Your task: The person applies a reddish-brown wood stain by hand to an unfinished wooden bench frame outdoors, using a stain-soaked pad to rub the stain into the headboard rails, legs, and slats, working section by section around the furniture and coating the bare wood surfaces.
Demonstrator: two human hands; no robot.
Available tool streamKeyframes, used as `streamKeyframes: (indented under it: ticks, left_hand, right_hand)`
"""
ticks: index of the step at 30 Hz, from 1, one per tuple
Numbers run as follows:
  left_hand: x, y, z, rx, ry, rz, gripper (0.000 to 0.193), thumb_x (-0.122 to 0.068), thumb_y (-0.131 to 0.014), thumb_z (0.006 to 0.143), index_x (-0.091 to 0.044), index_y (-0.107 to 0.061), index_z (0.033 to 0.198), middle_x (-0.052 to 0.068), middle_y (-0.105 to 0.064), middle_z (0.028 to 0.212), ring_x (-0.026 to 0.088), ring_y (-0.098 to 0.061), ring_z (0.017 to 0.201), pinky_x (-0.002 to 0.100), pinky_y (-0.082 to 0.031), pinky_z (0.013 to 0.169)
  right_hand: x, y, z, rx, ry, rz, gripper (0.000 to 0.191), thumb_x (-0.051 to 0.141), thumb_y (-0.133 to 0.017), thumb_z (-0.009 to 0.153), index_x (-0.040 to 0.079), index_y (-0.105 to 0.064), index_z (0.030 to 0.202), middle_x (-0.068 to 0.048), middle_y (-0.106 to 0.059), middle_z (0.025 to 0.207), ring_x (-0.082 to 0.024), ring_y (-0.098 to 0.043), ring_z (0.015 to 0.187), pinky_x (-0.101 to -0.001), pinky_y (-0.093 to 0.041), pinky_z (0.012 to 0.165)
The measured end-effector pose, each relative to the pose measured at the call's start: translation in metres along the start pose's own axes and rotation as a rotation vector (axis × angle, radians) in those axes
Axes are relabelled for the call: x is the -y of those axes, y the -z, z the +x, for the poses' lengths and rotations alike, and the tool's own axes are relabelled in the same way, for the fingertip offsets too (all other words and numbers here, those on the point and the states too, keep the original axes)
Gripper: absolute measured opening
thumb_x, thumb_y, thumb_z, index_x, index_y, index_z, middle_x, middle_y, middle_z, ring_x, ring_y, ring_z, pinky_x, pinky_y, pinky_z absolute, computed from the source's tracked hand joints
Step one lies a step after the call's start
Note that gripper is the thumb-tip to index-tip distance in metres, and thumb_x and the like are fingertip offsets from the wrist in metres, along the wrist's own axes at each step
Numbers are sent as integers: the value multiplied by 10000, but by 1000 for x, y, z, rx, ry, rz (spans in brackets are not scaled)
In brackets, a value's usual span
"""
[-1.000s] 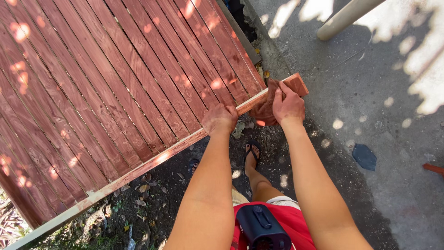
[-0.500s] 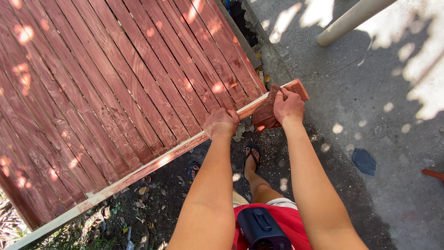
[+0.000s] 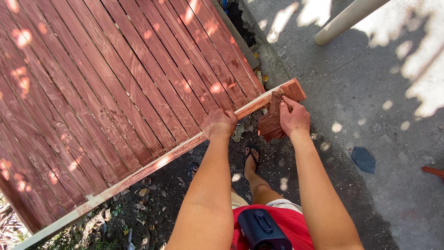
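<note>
Head camera, looking steeply down

It looks from above the person's own arms onto the red slatted fence [image 3: 115, 83] and concrete ground [image 3: 370, 106], at arm's length.

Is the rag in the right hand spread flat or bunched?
Bunched: the red-stained rag hangs crumpled from the right hand against the gate's top rail.

Dark soil ground [image 3: 152, 203] under both forearms, strewn with dry leaves [image 3: 143, 190] and small debris. Grey concrete [image 3: 379, 115] right of right hand [image 3: 294, 118]; dark flat stone [image 3: 364, 159] lying on it, pale pipe [image 3: 344, 21] slanting farther beyond.
</note>
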State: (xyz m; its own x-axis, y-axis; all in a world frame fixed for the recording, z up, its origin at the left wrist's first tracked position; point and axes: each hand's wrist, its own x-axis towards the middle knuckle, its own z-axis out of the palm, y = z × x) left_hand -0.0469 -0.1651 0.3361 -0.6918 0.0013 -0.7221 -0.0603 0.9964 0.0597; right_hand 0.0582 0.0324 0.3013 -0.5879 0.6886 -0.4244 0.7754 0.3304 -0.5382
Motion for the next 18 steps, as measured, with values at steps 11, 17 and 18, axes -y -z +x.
streamKeyframes:
  ticks: [11,17,18]
  left_hand:
    - [0,2,-1,-51,3,-34,491,-428,-381,999,-123,-750,1112,111,-704,1178,272,-701,1115,458,-572,916]
    - [11,-20,10,-216,-76,-194,410,-424,-462,944,-192,-741,1137,93,-660,1218,277,-672,1132,471,-544,948]
    - [15,-25,11,-261,-127,-196,384,-405,-486,935,-185,-721,1144,98,-633,1222,295,-663,1117,489,-544,908]
  right_hand:
    - [27,-31,11,-77,94,-222,451,432,-532,1000,293,-618,1420,-205,-691,1205,-431,-655,1104,-515,-512,959]
    - [13,-41,11,-71,165,-258,482,427,-544,994,286,-590,1453,-232,-691,1183,-439,-655,1094,-516,-511,967]
    - [12,-42,9,-72,174,-256,485,426,-545,989,288,-589,1452,-226,-693,1182,-438,-654,1098,-517,-509,969]
